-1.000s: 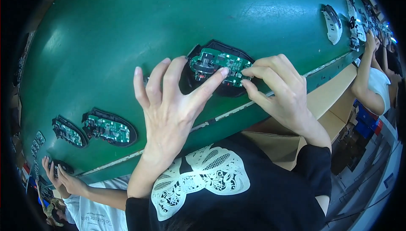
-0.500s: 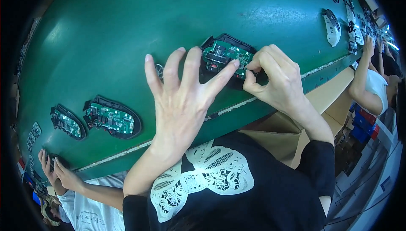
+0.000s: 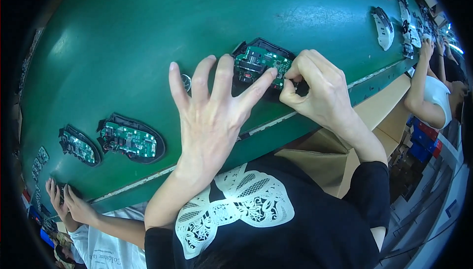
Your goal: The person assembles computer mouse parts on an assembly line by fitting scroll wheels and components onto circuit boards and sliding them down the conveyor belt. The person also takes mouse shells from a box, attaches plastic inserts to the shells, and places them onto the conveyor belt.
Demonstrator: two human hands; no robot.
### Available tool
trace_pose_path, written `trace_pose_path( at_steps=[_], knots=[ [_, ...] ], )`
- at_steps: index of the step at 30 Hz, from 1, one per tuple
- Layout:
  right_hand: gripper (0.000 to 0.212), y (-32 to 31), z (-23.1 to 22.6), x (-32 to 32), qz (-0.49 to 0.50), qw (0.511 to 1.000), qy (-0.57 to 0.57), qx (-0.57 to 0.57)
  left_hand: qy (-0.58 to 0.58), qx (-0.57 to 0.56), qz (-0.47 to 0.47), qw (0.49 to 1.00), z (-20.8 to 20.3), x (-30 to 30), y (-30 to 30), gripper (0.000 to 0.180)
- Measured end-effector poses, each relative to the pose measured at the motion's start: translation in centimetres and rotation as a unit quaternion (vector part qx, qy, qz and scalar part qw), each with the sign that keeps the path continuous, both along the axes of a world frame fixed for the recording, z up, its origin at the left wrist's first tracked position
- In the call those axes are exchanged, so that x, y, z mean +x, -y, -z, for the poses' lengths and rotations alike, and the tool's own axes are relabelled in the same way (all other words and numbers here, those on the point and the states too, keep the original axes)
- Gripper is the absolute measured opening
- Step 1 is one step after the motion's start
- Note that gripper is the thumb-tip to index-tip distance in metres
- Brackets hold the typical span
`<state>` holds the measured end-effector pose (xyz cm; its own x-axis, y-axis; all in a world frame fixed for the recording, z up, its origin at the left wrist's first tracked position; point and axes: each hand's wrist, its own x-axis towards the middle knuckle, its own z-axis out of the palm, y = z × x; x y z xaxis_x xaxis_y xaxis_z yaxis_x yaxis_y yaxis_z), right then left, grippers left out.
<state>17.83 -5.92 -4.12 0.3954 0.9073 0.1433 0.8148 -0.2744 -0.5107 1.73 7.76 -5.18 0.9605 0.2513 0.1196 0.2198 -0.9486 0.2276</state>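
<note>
A half-assembled computer mouse (image 3: 256,61), a black shell holding a green circuit board with a dark scroll wheel, lies on the table before me. My left hand (image 3: 209,106) is spread over its left side. The thumb tip presses on the board, while the other fingers reach out over the table. At the board's right end my right hand (image 3: 318,84) is closed in a pinch. Whatever lies between its finger and thumb is hidden or too small to name. A small round silvery ring (image 3: 185,82) shows between two fingers of my left hand.
Two more open mouse shells with boards (image 3: 130,138) (image 3: 79,145) lie to the left, with small loose boards (image 3: 39,160) beyond. A co-worker's hands (image 3: 74,205) work there. White and black mouse parts (image 3: 383,29) lie far right near another person's arm (image 3: 419,82). A cardboard box (image 3: 320,165) stands below the table edge.
My right hand has shifted slightly left along the board's right end, still pinched. My left hand stays in nearly the same place, its thumb on the board.
</note>
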Motion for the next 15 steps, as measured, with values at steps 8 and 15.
trace_pose_path(
  at_steps=[8, 15],
  knots=[
    [0.017, 1.4, -2.2, 0.0, 0.065, 0.99, -0.122, -0.033, 0.025, -0.001, -0.003, 1.0, 0.5, -0.2, -0.1, 0.069],
    [0.02, 2.2, -1.2, -0.9, 0.009, 0.999, 0.045, 0.024, 0.025, -0.01, -0.015, 1.0, 0.3, -0.3, 0.0, 0.073]
  ],
)
